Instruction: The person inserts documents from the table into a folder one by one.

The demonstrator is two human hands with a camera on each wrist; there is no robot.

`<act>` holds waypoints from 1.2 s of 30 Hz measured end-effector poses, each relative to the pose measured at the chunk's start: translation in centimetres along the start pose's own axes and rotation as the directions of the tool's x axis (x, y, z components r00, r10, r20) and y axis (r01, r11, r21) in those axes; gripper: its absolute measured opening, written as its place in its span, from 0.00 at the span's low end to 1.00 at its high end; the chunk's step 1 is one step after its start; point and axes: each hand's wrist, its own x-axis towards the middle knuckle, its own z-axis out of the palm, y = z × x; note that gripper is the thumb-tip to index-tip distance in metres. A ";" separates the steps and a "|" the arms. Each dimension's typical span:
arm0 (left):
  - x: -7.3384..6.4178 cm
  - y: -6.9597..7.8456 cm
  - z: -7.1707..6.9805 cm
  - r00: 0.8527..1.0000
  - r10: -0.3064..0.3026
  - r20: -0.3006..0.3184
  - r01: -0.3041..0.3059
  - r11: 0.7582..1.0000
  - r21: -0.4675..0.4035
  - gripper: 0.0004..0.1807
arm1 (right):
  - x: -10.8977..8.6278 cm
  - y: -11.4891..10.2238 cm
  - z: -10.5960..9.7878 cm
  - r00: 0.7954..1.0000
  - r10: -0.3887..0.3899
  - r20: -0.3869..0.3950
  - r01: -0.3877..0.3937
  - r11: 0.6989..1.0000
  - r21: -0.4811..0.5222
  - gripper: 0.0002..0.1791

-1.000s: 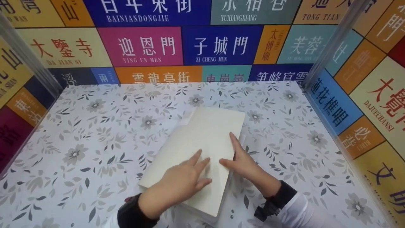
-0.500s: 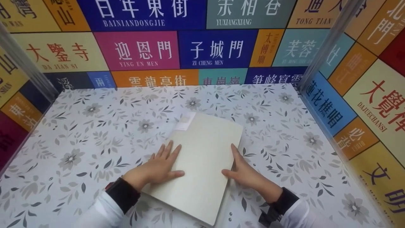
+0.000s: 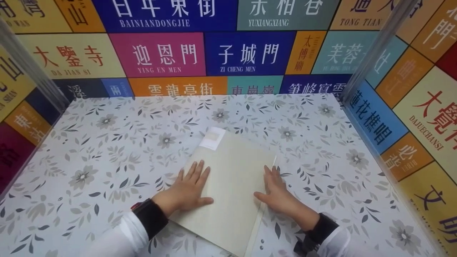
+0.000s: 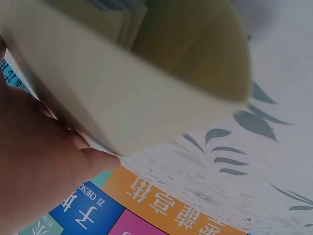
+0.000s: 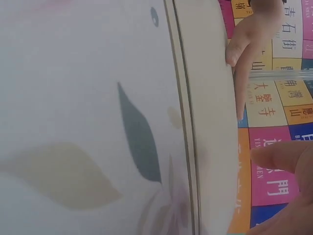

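Observation:
A cream file folder lies closed and slanted on the table, with a white label at its top left corner. My left hand rests on its left side, fingers spread and thumb stretched across the cover. At the right edge is my right hand, thumb over the border and fingers along the side. In the left wrist view, the folder shows a gap at its end, with layered sheet edges inside. The right wrist view catches the folder's edge from low down, with the right hand beside it.
A white cloth with grey flowers and leaves covers the table. Behind it stands a wall of coloured panels with Chinese characters, with more panels on the right side. Clear strips run up the corners.
My left hand has moved from the middle of the cover to its left side and flattened there. The folder's cover has come down flat, and its label shows fully. My right hand stays by the right edge.

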 end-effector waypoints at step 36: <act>2.0 1.8 1.3 0.997 -0.076 -0.031 0.081 0.962 0.261 0.50 | -0.2 -1.4 2.8 0.922 -0.126 0.365 0.284 0.863 -0.418 0.47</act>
